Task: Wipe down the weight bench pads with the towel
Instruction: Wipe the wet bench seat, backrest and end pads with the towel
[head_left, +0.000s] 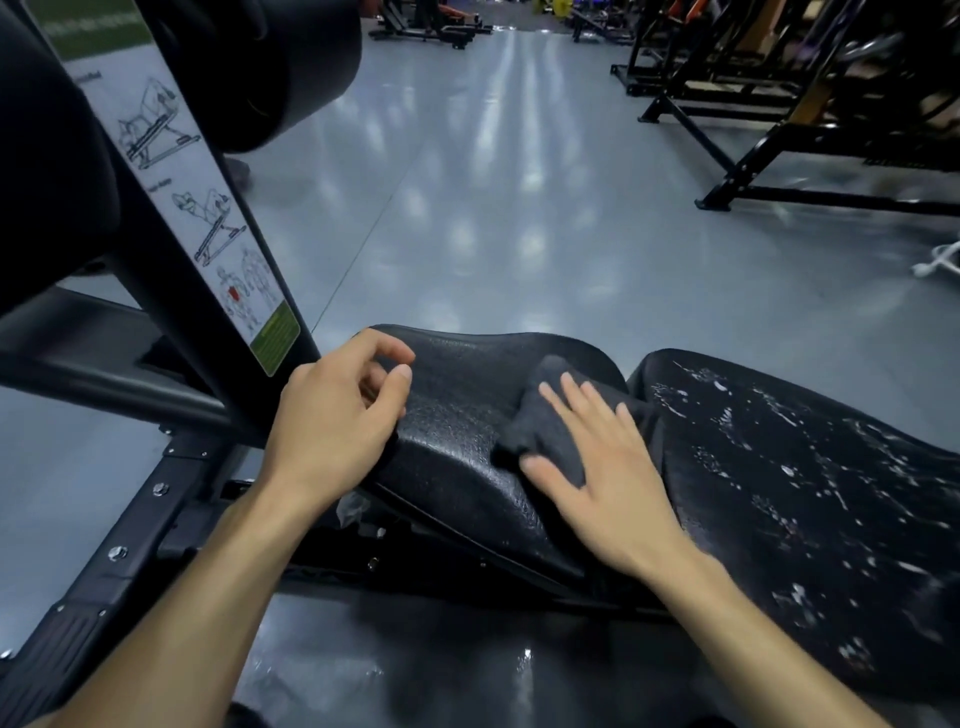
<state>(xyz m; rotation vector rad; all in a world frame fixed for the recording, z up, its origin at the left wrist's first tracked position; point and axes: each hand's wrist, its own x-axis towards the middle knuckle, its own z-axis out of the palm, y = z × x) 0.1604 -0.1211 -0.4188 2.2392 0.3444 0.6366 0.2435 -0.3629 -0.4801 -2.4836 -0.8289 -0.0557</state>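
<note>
A black textured seat pad (457, 415) lies in front of me. A longer black back pad (789, 467) to its right is speckled with white wet streaks. A dark grey towel (540, 421) lies bunched on the seat pad near the gap between the pads. My right hand (608, 473) presses flat on the towel with straight, spread fingers. My left hand (337, 415) rests at the seat pad's left edge, fingers loosely curled and holding nothing.
A black slanted frame post with a white instruction sticker (208, 218) rises just left of my left hand. A black roller pad (291, 67) hangs above it. Black machine frames (779, 130) stand at the right on the shiny grey floor (493, 208).
</note>
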